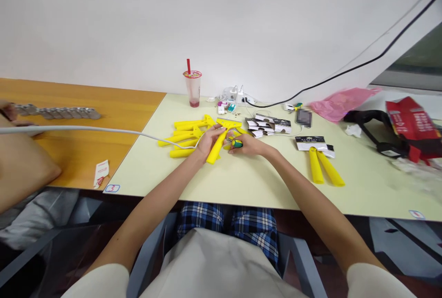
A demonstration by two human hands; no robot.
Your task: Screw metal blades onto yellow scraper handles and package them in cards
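Note:
My left hand [207,139] is closed around a yellow scraper [216,148], its wide head at the top and its handle slanting down toward me. My right hand [246,145] grips a short screwdriver [237,143] with a green and yellow handle, close to the right side of the scraper. The screwdriver's tip is too small to make out. Behind and left of my left hand lies a pile of more yellow scrapers [184,142]. Black and white header cards [265,125] are heaped just beyond my right hand.
A cup with a red straw [194,90] stands near the wall beside a power strip [238,94]. Two yellow handles [322,169] under a card lie at right. A white cable [103,128] crosses from the left. Another person's arm [24,169] rests near metal parts [69,113].

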